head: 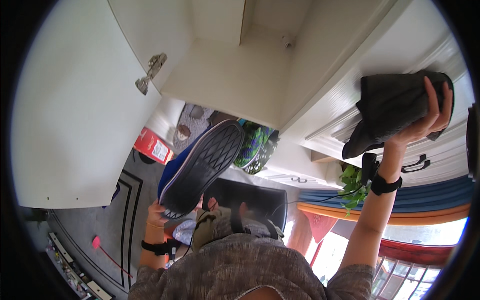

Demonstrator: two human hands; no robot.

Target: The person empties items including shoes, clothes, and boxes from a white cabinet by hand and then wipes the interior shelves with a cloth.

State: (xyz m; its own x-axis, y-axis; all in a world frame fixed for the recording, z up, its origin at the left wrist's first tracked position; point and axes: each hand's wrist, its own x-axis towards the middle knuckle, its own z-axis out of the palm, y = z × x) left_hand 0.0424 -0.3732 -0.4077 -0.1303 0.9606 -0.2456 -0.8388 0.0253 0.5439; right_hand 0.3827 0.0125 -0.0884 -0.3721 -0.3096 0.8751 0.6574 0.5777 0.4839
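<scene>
My left hand point(155, 214) grips a blue shoe point(202, 168) by one end. Its black, diamond-patterned sole faces me. Over at the right, my right hand point(425, 118) holds a dark grey cloth point(393, 99) flat against a white panelled cabinet door point(350, 123). Part of the cloth hangs below my wrist. Between my arms is the open white cabinet, with a bare shelf surface point(232, 71) in view. Beneath that shelf, green-and-purple patterned shoes point(249, 146) are partly hidden behind the blue shoe.
An open cabinet door point(82, 112) with a metal hinge point(150, 73) fills the left side. A red box point(152, 144) stands low beside the shoes. Below are a black padded seat point(258, 195) and a pink fly swatter point(96, 242). A leafy plant point(350, 187) hangs near my right wrist.
</scene>
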